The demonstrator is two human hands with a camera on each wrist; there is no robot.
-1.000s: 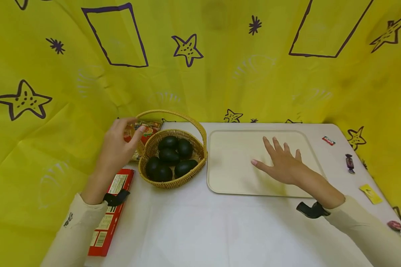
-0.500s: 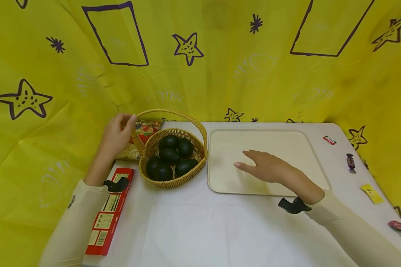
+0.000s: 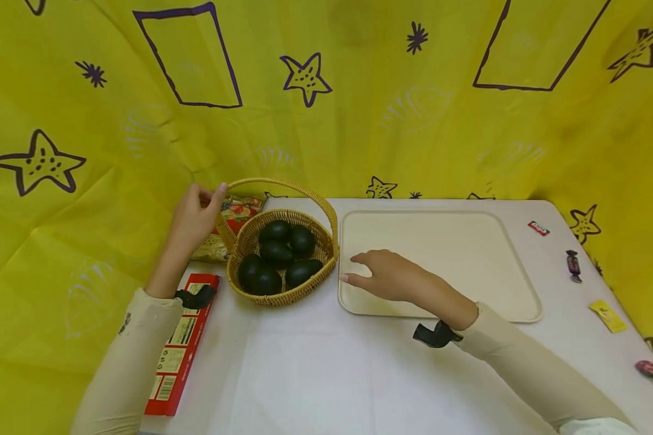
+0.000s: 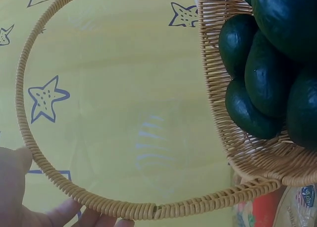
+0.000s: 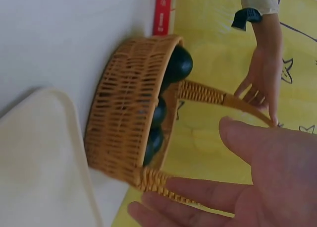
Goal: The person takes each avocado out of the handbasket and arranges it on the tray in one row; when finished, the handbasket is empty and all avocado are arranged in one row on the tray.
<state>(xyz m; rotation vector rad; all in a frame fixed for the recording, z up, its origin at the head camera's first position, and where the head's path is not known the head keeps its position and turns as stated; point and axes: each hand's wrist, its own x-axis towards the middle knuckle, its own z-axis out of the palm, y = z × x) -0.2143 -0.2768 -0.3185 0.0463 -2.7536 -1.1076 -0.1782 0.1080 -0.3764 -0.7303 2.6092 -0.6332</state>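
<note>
A wicker basket point(image 3: 283, 297) with an arched handle point(image 3: 310, 196) stands on the white table, holding several dark green avocados point(image 3: 276, 252). My left hand point(image 3: 191, 219) grips the left part of the handle; in the left wrist view its thumb point(image 4: 22, 160) and fingertips point(image 4: 96, 217) are at the woven handle. My right hand point(image 3: 386, 275) hovers over the left end of a cream tray point(image 3: 451, 241), thumb and fingers spread apart and pointing at the basket. The right wrist view shows its fingers point(image 5: 198, 195) overlapping the near base of the handle.
A long red box point(image 3: 182, 350) lies at the table's left edge, below my left forearm. Colourful packets point(image 3: 239, 208) lie behind the basket. Along the right edge are wrapped candies point(image 3: 573, 266), a yellow packet point(image 3: 608, 315) and a lollipop point(image 3: 647, 367). A yellow patterned curtain point(image 3: 348, 133) hangs behind.
My left hand has moved up to the basket's handle and taken hold of it. My right hand has swept left across the tray toward the basket. The basket has stayed in place.
</note>
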